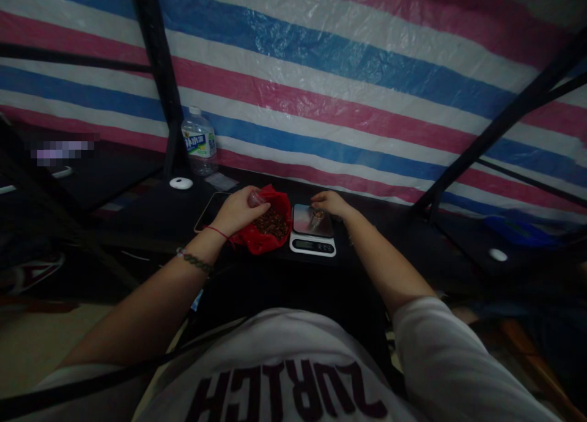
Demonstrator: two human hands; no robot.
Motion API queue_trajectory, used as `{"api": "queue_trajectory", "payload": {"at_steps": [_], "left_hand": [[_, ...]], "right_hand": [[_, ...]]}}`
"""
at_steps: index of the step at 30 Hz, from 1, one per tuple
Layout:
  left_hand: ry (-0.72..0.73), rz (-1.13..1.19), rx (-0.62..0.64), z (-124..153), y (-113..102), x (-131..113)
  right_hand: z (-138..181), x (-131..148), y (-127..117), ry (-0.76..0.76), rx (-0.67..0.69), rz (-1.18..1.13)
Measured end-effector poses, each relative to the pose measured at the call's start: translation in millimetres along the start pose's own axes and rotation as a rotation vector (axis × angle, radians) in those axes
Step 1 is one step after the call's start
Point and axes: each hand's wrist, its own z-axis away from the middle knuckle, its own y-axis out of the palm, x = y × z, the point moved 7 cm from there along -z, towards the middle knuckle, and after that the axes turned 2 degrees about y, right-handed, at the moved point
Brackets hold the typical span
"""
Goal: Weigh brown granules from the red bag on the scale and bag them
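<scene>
A red plastic bag [257, 238] lies open on the dark table, with small brown pieces inside. My left hand [238, 211] rests on the bag's left edge, fingers curled round a small clear cup [255, 197]. To the right stands a small white kitchen scale [313, 246] with a shiny top plate. My right hand [328, 203] hovers over the far side of that plate, fingers bent down and pinched on something small that I cannot make out.
A water bottle [199, 142] stands at the back left beside a black pole [158, 73]. A white round object [180, 183] and a dark tablet [208, 213] lie left of the bag. A striped tarp [367, 73] hangs behind the table.
</scene>
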Motion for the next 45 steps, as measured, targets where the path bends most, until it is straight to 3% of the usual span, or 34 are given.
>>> {"api": "queue_trajectory", "payload": {"at_steps": [3, 5, 9, 14, 21, 26, 33, 45], "left_hand": [[0.0, -0.008, 0.003, -1, 0, 1], [0.0, -0.01, 0.007, -1, 0, 2], [0.001, -0.009, -0.002, -2, 0, 4], [-0.003, -0.007, -0.002, -2, 0, 7], [0.003, -0.008, -0.006, 0, 0, 4], [0.003, -0.017, -0.006, 0, 0, 4], [0.007, -0.016, -0.01, -1, 1, 6], [0.002, -0.009, -0.001, -1, 0, 4]], "right_hand": [[-9, 3, 16, 0.008, 0.088, 0.048], [-12, 3, 17, 0.012, 0.069, 0.095], [-9, 5, 1, 0.0, -0.047, 0.149], [12, 22, -30, -0.035, -0.171, 0.04], [42, 51, -33, -0.122, -0.089, 0.015], [45, 47, -29, -0.156, -0.109, 0.1], [47, 45, -25, -0.219, -0.041, 0.052], [55, 42, -33, -0.098, -0.063, -0.233]]}}
